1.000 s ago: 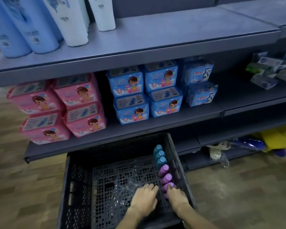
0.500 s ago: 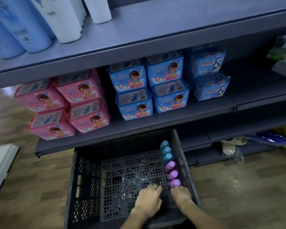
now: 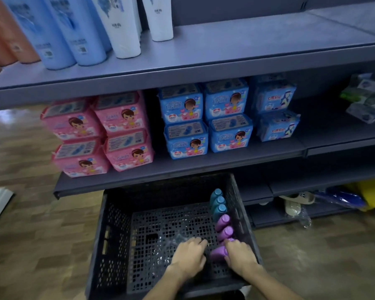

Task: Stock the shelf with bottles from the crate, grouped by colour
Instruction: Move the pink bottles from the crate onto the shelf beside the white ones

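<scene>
Both hands are down in the black crate (image 3: 115,234) on the floor in front of the shelf (image 3: 204,167). The right hand (image 3: 240,256) has its fingers curled round the nearest purple bottle (image 3: 218,253), which lies tipped over. The left hand (image 3: 189,255) sits just beside it, fingers bent; I cannot tell whether it holds anything. Two more purple bottles (image 3: 224,220) and three teal bottles (image 3: 218,201) stand in a row along the crate's right wall.

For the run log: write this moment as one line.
stage: picking | right hand: grips purple bottle | left hand: beside it | place: crate
</scene>
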`<state>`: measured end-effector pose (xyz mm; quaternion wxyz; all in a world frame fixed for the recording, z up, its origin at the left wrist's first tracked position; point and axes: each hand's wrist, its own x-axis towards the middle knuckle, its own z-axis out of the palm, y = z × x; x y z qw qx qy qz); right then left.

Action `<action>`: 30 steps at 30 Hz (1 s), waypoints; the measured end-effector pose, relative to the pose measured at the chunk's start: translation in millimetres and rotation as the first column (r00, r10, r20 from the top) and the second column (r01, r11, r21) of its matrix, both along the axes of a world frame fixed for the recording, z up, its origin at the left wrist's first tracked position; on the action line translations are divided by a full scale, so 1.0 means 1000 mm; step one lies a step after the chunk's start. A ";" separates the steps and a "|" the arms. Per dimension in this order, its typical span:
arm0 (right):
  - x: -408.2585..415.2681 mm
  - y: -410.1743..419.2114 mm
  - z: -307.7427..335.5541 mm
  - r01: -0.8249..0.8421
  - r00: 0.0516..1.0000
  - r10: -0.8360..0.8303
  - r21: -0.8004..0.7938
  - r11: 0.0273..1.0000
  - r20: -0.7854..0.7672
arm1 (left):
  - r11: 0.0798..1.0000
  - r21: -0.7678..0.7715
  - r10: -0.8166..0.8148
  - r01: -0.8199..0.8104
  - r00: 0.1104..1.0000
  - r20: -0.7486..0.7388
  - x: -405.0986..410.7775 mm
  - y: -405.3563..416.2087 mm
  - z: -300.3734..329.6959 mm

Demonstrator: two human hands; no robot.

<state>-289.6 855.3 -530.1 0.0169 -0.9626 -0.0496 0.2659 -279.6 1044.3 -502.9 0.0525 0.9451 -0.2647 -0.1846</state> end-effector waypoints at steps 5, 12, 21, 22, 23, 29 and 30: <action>0.001 -0.001 0.039 0.082 0.977 -0.107 0.139 0.987 0.186 | 0.998 -0.051 -0.042 0.045 0.997 0.071 0.009 -0.001 0.014; 0.020 -0.010 0.103 0.085 0.866 -0.337 0.557 0.826 0.368 | 0.984 -0.122 -0.091 0.131 0.952 0.291 0.047 0.001 0.064; 0.068 -0.008 0.234 -0.149 0.692 -0.529 0.814 0.561 0.491 | 0.928 -0.247 -0.051 0.279 0.752 0.657 0.115 0.004 0.187; 0.073 -0.008 0.252 -0.180 0.681 -0.527 0.813 0.553 0.509 | 0.924 -0.249 -0.038 0.290 0.718 0.695 0.121 0.004 0.204; 0.079 -0.007 0.269 -0.212 0.665 -0.521 0.805 0.555 0.535 | 0.922 -0.245 -0.029 0.301 0.684 0.729 0.126 0.003 0.220; 0.120 -0.013 0.368 -0.347 0.552 -0.507 0.735 0.583 0.663 | 0.905 -0.165 -0.053 0.393 0.489 0.871 0.158 0.002 0.315; 0.125 -0.013 0.383 -0.368 0.531 -0.503 0.720 0.588 0.682 | 0.906 -0.154 -0.049 0.395 0.458 0.887 0.163 0.002 0.330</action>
